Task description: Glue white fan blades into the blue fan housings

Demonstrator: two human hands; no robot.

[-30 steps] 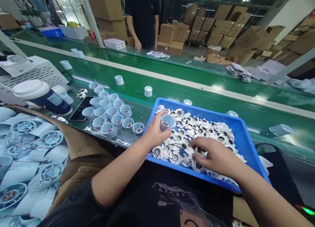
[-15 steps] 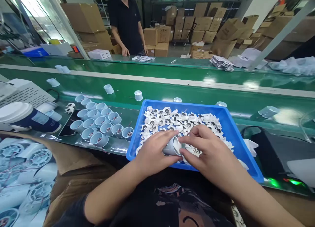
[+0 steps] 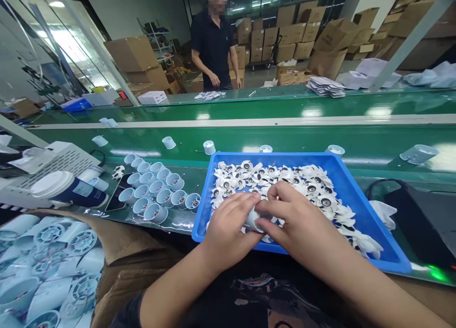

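- Both hands now sit a little closer together than half a second ago, and the view has tilted up, so more of the far side of the room shows.
- Left hand (image 3: 228, 233) curls around a small white cylindrical housing (image 3: 253, 220), holding it on its side over the near edge of the blue tray (image 3: 359, 197); the grip steadies the part so its open end faces right.
- Right hand (image 3: 295, 223) meets that open end, thumb and fingers pinched at its mouth. Whatever they pinch is hidden between the two hands.
- Filling the tray is a heap of white fan blades (image 3: 306, 185), within easy reach just beyond the fingers.
- Left of the tray, upright housings (image 3: 153, 190) stand in close rows on the near bench, open ends up, showing motors inside.
- Farther left lie a capped cup (image 3: 67, 190) on its side and a black phone (image 3: 117, 197).
- At near left, a cardboard box (image 3: 46, 271) holds more housings piled loosely.
- Beyond the tray runs a green conveyor belt (image 3: 249, 135), with single housings spaced along it.
- Across the belt, a co-worker in a dark shirt (image 3: 213, 48) stands among stacked cartons.
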